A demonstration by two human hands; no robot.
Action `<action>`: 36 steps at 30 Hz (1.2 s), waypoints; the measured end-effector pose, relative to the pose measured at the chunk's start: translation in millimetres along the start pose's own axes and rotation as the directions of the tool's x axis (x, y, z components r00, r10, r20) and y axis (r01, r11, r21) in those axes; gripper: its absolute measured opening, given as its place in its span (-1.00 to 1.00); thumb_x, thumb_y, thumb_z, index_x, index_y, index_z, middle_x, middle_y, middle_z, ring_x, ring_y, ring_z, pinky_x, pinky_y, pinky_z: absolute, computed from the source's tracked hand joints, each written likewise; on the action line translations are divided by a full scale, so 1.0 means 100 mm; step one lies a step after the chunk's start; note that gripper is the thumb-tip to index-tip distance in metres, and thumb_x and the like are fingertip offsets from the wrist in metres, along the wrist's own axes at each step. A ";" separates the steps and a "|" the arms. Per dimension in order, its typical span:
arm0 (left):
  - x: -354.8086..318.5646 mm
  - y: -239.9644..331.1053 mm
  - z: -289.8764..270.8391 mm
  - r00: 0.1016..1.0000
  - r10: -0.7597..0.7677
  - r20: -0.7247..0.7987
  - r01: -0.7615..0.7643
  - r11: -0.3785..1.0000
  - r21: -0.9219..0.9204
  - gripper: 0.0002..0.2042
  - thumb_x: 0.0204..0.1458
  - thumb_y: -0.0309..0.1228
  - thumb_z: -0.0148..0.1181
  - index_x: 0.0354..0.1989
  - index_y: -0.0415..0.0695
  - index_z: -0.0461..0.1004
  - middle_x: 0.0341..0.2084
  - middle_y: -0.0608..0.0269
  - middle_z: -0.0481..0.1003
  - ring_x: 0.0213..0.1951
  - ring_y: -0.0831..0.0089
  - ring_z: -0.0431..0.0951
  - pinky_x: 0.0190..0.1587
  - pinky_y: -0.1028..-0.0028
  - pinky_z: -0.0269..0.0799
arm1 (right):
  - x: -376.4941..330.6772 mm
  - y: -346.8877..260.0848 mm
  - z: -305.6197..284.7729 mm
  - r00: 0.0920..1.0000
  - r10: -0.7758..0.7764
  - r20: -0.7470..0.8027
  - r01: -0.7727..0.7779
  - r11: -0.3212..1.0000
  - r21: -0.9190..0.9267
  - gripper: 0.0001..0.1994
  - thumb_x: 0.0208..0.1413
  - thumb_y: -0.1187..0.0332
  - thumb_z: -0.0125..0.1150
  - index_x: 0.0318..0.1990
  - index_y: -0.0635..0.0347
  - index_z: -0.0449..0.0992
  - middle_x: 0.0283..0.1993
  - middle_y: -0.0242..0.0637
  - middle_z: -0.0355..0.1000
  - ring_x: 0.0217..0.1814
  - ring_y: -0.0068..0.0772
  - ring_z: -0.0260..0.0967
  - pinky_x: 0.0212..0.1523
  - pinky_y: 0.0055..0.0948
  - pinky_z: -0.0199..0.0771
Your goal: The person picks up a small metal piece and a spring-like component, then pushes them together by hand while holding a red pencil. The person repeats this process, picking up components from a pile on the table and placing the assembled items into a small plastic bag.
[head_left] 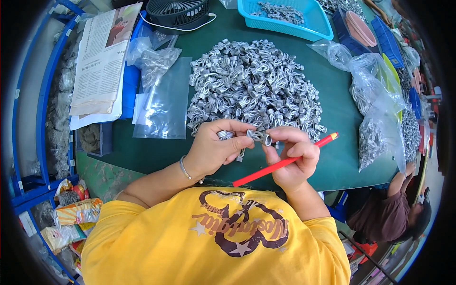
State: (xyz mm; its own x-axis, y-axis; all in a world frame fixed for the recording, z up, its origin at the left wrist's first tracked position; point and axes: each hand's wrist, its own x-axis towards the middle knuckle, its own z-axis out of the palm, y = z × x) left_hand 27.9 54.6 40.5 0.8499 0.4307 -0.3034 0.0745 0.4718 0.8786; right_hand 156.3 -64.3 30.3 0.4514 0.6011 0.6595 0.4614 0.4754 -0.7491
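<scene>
A large heap of small grey metal parts (256,80), each looking like a looped wire with a ring-like end, lies on the green tabletop. At its near edge my left hand (216,147) is closed, thumb and forefinger pinching one small grey metal part (256,135). My right hand (294,156) pinches the other end of that part, at an oval metal ring. A red pencil-like stick (285,165) also rests in my right hand, slanting between the fingers. Another grey part (224,135) shows by my left fingers; whether they hold it I cannot tell.
Clear plastic bags (164,102) lie left of the heap, beside a newspaper (102,61) on a blue bin. A black fan (176,14) and a turquoise basket (289,31) stand behind. Filled bags (377,104) lie at the right; another person (387,211) sits beyond them.
</scene>
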 end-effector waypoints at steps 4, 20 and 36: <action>0.00 0.01 -0.01 0.962 -0.258 0.088 0.268 0.839 -0.474 -0.77 0.06 -0.46 0.02 -0.15 -0.33 0.39 -0.47 0.16 0.48 -0.58 0.55 0.45 -0.58 0.63 0.41 | 0.10 -0.10 0.04 0.969 -0.161 0.187 0.170 0.985 -0.029 -0.67 -0.25 0.72 0.22 -0.48 0.18 0.18 -0.28 -0.02 0.43 -0.32 -0.10 0.45 -0.38 -0.32 0.47; -0.04 0.02 -0.14 0.999 -0.042 0.014 0.044 0.991 -0.128 -0.89 0.01 -0.49 0.10 -0.37 -0.30 0.40 -0.69 0.26 0.37 -0.67 0.55 0.38 -0.64 0.60 0.31 | 0.14 0.23 -0.14 0.934 0.166 0.316 0.081 0.765 -0.639 -0.79 -0.34 0.56 0.20 -0.51 0.13 0.30 -0.36 -0.35 0.40 -0.26 -0.25 0.32 -0.27 -0.32 0.15; -0.05 0.01 -0.08 1.000 -0.016 0.024 0.013 0.992 0.127 -0.79 -0.03 -0.50 0.17 -0.22 -0.30 0.44 -0.59 0.32 0.43 -0.66 0.69 0.37 -0.63 0.69 0.30 | 0.10 0.07 -0.04 0.994 0.048 0.097 -0.027 0.977 -0.211 -0.64 -0.34 0.69 0.33 -0.54 0.16 0.19 -0.42 -0.14 0.42 -0.42 -0.33 0.39 -0.45 -0.52 0.38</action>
State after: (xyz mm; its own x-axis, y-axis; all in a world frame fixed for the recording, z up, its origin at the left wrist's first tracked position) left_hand 19.4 59.4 39.9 0.8607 0.4050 -0.3084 0.1507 0.3759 0.9143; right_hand 167.6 -57.7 31.9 0.3967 0.6831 0.6132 0.6000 0.3125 -0.7364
